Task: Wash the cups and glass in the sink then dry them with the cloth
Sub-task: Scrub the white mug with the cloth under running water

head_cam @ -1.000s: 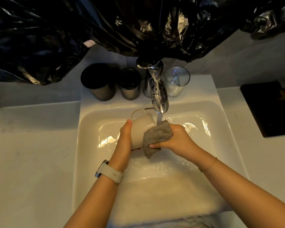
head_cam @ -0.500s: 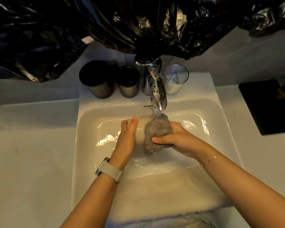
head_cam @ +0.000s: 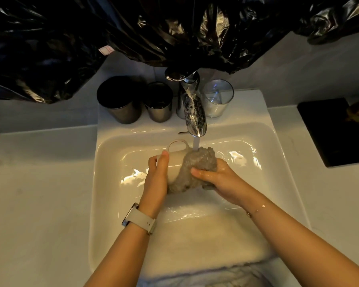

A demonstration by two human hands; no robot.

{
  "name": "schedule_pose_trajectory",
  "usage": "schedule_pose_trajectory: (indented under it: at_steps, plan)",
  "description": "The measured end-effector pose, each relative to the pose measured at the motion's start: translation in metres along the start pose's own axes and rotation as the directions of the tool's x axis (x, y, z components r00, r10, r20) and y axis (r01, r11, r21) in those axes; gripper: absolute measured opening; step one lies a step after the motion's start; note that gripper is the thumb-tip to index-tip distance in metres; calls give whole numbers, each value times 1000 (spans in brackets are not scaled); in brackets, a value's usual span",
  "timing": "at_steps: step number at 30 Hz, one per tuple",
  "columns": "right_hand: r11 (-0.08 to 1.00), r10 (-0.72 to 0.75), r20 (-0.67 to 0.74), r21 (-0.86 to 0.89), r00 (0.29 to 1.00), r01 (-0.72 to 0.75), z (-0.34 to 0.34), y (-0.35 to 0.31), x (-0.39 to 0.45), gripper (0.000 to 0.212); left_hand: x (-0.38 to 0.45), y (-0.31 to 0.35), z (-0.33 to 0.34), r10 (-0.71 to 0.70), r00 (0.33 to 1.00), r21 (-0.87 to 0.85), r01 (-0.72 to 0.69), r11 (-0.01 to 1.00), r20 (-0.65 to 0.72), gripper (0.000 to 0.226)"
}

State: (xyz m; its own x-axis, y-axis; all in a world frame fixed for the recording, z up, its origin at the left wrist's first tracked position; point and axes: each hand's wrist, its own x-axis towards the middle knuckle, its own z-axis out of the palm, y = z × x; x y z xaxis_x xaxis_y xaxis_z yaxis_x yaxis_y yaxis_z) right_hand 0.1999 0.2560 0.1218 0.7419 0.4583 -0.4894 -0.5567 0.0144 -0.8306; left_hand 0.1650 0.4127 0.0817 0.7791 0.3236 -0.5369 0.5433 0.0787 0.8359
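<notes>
My left hand [head_cam: 156, 177] grips a white mug [head_cam: 175, 157] over the white sink [head_cam: 112, 204], with the mug's handle pointing away from me. My right hand [head_cam: 216, 179] holds a wet grey cloth [head_cam: 197, 164] pressed against the mug's right side. Water runs from the chrome tap [head_cam: 194, 112] onto the cloth. On the sink's back ledge stand a large dark cup [head_cam: 120, 102], a smaller dark cup [head_cam: 159, 102] and a clear glass [head_cam: 217, 98].
Black plastic sheeting [head_cam: 153, 27] hangs over the wall behind the tap. A black tray [head_cam: 332, 131] with a bottle lies on the counter at the right. White counter [head_cam: 35, 193] stretches to the left of the sink.
The mug and cloth have moved up under the water stream. My right hand has shifted the cloth further round the mug, and my left hand has turned the mug a little.
</notes>
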Motion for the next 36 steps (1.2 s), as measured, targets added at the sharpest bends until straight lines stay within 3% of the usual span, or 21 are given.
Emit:
schedule_pose_trajectory:
  at_steps: [2,3,6,7,9,13,16,22,25,27,29,32,36]
  plan:
    - [995,21,-8,-100,1000,-22,-2,-1,0,21,2,-2,1,-64,998,-54,64,996,16,78]
    - [990,6,-44,-142,999,-12,0,0,0,20,2,-4,3,-75,997,-52,76,996,24,74]
    - [993,-103,-217,-71,971,90,15,1,0,8,-4,-3,8,17,1000,95,-16,995,-3,37]
    - [992,-125,-268,-47,955,117,17,3,1,8,-5,-3,8,54,998,157,-52,986,-9,34]
    - [991,-132,-294,-73,947,115,20,3,0,9,-9,-1,5,88,996,199,-87,976,7,42]
    - [951,-62,-226,-309,972,-11,2,2,-7,8,-10,-5,-5,93,993,197,-104,975,67,44]
    - [953,-33,-278,-299,960,-54,-18,-8,-18,5,-11,-3,-14,81,995,170,-91,981,65,48]
    - [958,-228,-471,-264,852,111,-34,-21,-12,14,-9,14,-29,76,980,168,-108,980,184,55]
    - [926,-298,-433,-348,851,148,-25,-17,-3,18,-11,21,-27,99,966,223,-154,963,240,53]
    - [937,-248,-350,-325,903,131,-15,-12,-2,13,-10,25,-22,100,963,231,-160,960,252,52]
    - [983,-122,-187,-161,975,92,-9,-8,-3,26,-7,29,-21,91,962,240,-155,958,257,50]
    - [986,-21,-37,166,999,27,-14,-4,-3,45,1,32,-25,65,957,244,-137,960,282,49]
    - [994,-25,64,109,998,17,-25,0,3,40,10,30,-30,41,940,241,-128,962,338,42]
